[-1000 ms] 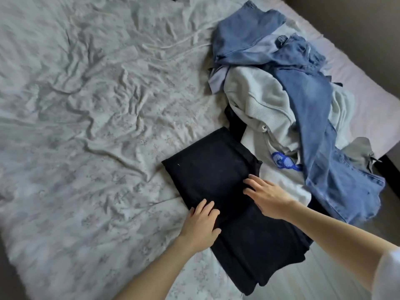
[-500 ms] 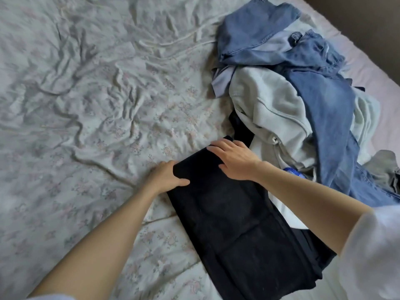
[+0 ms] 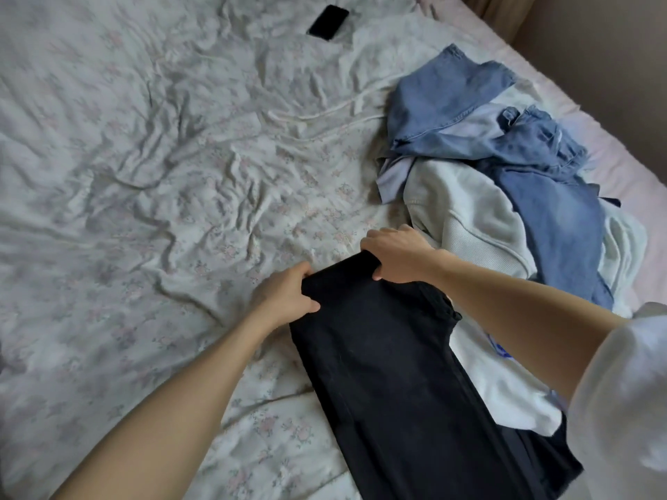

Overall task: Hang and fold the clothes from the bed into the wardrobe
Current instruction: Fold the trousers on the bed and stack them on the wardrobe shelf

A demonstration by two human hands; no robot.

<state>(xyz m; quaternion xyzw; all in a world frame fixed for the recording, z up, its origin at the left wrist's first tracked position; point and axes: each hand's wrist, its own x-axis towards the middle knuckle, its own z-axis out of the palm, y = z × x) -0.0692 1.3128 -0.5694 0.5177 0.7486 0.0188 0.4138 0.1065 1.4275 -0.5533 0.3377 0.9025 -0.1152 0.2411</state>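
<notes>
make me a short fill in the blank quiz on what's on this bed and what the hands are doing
1. Both hands, left hand and right hand, grip the far edge of the ____ folded garment.
2. The flat black phone lies on the floral ____.
3. The blue denim jeans lie ____ the pale grey sweatshirt.

Missing: black; bedsheet; over

Black folded trousers [image 3: 389,355] lie lengthwise on the bed [image 3: 144,211]. Jeans [image 3: 541,182] and a pale sweatshirt [image 3: 465,218] sit heaped at their 1 o'clock.
</notes>
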